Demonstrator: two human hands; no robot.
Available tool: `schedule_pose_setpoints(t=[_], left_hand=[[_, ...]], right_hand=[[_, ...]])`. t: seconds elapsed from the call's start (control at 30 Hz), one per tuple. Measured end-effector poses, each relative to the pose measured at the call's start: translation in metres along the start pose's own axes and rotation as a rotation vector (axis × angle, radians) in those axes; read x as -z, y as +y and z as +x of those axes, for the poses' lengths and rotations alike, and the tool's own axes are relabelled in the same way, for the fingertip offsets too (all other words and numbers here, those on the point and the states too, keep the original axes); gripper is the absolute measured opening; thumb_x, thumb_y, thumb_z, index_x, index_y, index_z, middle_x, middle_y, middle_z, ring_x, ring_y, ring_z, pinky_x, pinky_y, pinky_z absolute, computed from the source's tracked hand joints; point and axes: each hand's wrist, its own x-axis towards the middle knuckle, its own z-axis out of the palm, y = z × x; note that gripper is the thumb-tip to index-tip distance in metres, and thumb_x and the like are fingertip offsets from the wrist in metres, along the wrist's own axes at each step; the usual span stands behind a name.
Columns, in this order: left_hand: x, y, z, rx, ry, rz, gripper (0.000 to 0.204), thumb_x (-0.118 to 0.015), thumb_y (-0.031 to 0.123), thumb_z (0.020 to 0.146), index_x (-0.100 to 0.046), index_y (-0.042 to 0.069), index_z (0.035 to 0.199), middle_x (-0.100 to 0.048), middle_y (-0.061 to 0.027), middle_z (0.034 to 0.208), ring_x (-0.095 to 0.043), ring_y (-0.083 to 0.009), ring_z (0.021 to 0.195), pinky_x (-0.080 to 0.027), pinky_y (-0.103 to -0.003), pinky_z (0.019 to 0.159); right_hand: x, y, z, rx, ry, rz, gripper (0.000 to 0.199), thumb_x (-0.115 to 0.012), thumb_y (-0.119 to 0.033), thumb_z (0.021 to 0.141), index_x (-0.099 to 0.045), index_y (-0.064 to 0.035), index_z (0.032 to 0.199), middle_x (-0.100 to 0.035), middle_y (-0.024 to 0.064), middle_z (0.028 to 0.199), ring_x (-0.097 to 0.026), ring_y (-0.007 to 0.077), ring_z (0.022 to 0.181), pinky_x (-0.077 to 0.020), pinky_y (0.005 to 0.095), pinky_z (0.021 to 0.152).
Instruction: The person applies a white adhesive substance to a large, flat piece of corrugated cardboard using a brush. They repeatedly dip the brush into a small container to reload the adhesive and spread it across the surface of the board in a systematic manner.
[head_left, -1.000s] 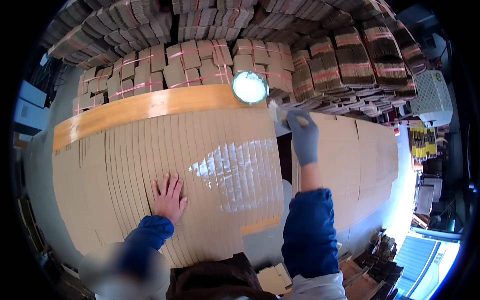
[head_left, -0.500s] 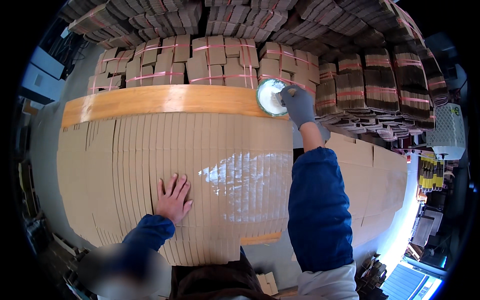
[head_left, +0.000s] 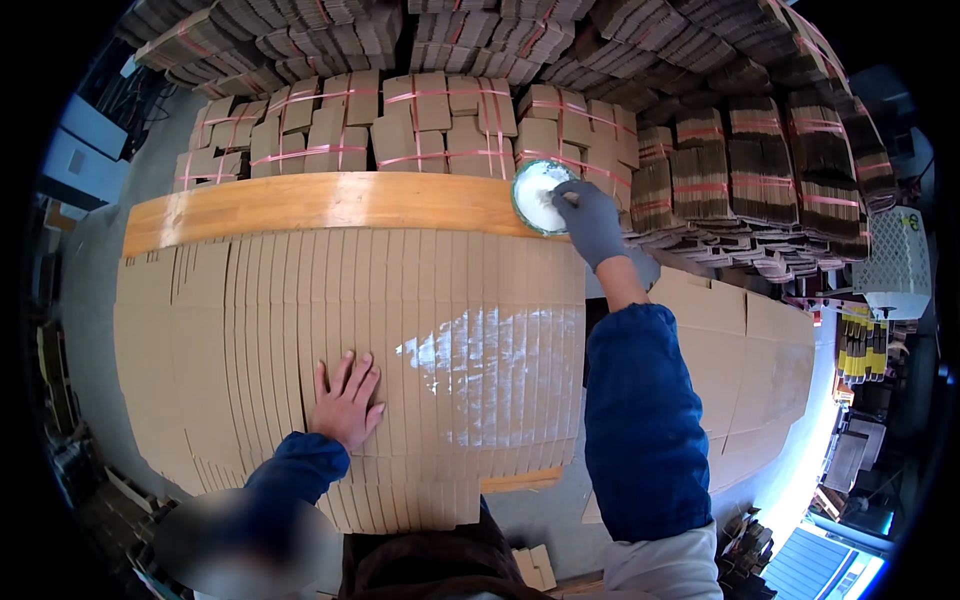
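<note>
Fanned-out flat cardboard sheets (head_left: pixel 270 320) lie overlapped in front of me, their edges in narrow strips. White paste (head_left: pixel 500 370) is smeared across the right part of them. My left hand (head_left: pixel 347 402), bare, rests flat on the sheets with its fingers spread, left of the paste. At the far edge stands a round green-rimmed tub (head_left: pixel 518 205) of white paste. My right hand (head_left: pixel 592 222), in a grey glove, is closed at the tub's right side. Its fingers grip what looks like a brush (head_left: pixel 549 197), mostly hidden by the glove, dipped into the paste.
A wooden board (head_left: pixel 300 200) runs along the far side of the sheets. Behind it stand strapped bundles of cardboard (head_left: pixel 415 140), with more stacked bundles (head_left: pixel 760 165) to the right. Another cardboard stack (head_left: pixel 745 350) lies right of my right arm.
My right hand has turned and shifted slightly down at the tub, and its forearm has moved a little nearer and right. My left hand stays pressed on the sheets.
</note>
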Motion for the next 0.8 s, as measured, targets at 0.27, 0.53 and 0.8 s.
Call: schedule_pose_setpoints(t=[0.27,0.53,0.8], left_hand=[[-0.003,-0.002,-0.001,-0.02,0.048,-0.03,0.062,-0.066,0.035,0.082,-0.049,0.006,0.135,-0.035,-0.0091,0.153,-0.024,-0.0342,0.145,-0.015,-0.068,0.113],[-0.004,-0.003,-0.001,-0.01,0.031,0.001,0.061,-0.063,0.039,0.086,-0.049,0.01,0.137,-0.035,-0.0058,0.154,-0.026,-0.0313,0.144,-0.018,-0.067,0.112],[-0.005,-0.004,-0.002,-0.029,0.047,-0.008,0.064,-0.066,0.035,0.082,-0.047,0.006,0.136,-0.035,-0.0104,0.153,-0.024,-0.0355,0.145,-0.015,-0.068,0.113]], right_hand=[[0.008,0.052,-0.011,-0.577,0.33,1.312,0.018,-0.065,-0.01,0.091,-0.065,0.0035,0.103,-0.066,0.0108,0.093,-0.065,0.0243,0.08,-0.0564,0.0312,0.071],[-0.032,0.112,-0.039,-0.615,0.272,2.13,0.012,-0.061,-0.01,0.095,-0.059,0.0023,0.096,-0.064,0.0158,0.094,-0.062,0.0266,0.087,-0.0592,0.034,0.074],[-0.007,0.055,-0.034,-0.743,0.442,1.403,0.021,-0.064,-0.013,0.092,-0.059,0.0054,0.101,-0.066,0.0179,0.095,-0.068,0.0277,0.077,-0.0582,0.0333,0.063]])
